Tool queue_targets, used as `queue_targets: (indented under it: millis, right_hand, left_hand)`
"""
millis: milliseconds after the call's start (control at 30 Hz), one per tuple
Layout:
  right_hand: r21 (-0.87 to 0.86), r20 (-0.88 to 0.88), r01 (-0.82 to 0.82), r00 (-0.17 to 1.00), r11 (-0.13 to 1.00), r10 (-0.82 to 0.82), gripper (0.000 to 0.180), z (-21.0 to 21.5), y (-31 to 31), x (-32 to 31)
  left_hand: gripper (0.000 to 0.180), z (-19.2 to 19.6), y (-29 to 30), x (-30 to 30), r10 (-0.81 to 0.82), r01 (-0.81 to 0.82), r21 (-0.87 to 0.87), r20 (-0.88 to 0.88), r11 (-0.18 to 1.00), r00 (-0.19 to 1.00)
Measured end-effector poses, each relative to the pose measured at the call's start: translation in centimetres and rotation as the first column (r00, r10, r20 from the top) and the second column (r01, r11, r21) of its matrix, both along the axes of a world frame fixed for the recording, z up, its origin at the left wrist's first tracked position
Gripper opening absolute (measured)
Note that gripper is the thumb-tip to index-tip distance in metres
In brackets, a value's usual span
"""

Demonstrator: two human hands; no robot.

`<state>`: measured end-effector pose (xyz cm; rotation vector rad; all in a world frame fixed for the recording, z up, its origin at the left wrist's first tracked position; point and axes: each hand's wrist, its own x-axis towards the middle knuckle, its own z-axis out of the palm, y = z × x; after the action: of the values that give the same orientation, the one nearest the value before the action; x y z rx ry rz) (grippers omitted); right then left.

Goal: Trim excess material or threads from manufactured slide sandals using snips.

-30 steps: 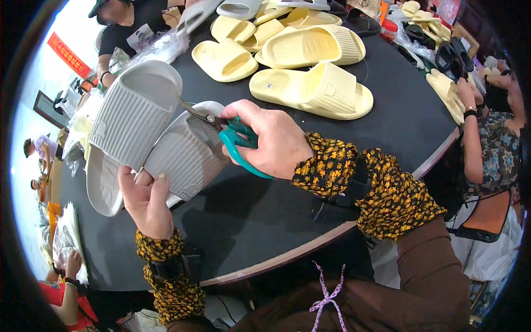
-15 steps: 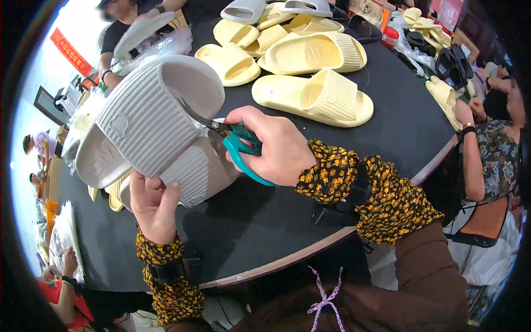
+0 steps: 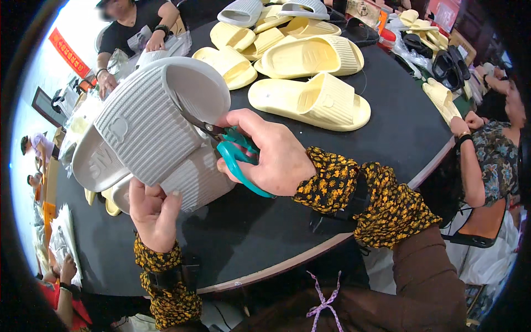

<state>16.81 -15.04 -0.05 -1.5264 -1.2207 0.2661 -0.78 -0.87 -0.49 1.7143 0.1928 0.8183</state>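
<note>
My left hand (image 3: 155, 217) pinches the lower edge of a grey ribbed slide slipper's strap, tilting the slipper (image 3: 146, 119) up above the table. A second grey slipper (image 3: 202, 180) lies against it underneath, its ribbed strap partly covered. In my right hand (image 3: 271, 146) is a pair of scissors with teal handles (image 3: 238, 166), fingers wrapped through the loops. The dark blades reach to the strap's upper edge, at the foot opening. Whether the blade tips touch the strap I cannot tell.
Several pale yellow slippers (image 3: 310, 99) and grey ones (image 3: 240, 12) lie on the dark round-edged table (image 3: 265, 232). Across it a person (image 3: 135, 27) handles clear plastic bags. To the right another person's arm (image 3: 470, 160) rests near a yellow slipper (image 3: 441, 99). A stack of plastic bags (image 3: 65, 240) lies left.
The scissors and my right hand have shifted slightly left and down. The person opposite has lowered a grey slipper that was held up. My left hand keeps its pinch on the strap.
</note>
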Motion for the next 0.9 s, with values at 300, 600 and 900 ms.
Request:
queue_targets:
  millis: [300,600,900]
  right_hand:
    - [0.117,0.073,0.014,0.997,0.993,-0.023,0.042,-0.4,0.1,0.3]
    - [0.176,-0.091,-0.007,0.996,0.984,0.024,0.041,0.4,-0.1,-0.3]
    - [0.181,-0.066,-0.022,0.997,0.983,0.035,0.041,0.1,-0.1,0.2]
  left_hand:
    - [0.060,0.1,-0.1,-0.2,0.013,-0.009,0.057,-0.068,0.998,0.998]
    - [0.053,-0.2,0.1,-0.2,-0.020,0.021,0.037,-0.030,0.999,0.999]
    - [0.054,-0.5,0.3,-0.1,-0.070,0.069,0.096,0.003,0.993,0.998]
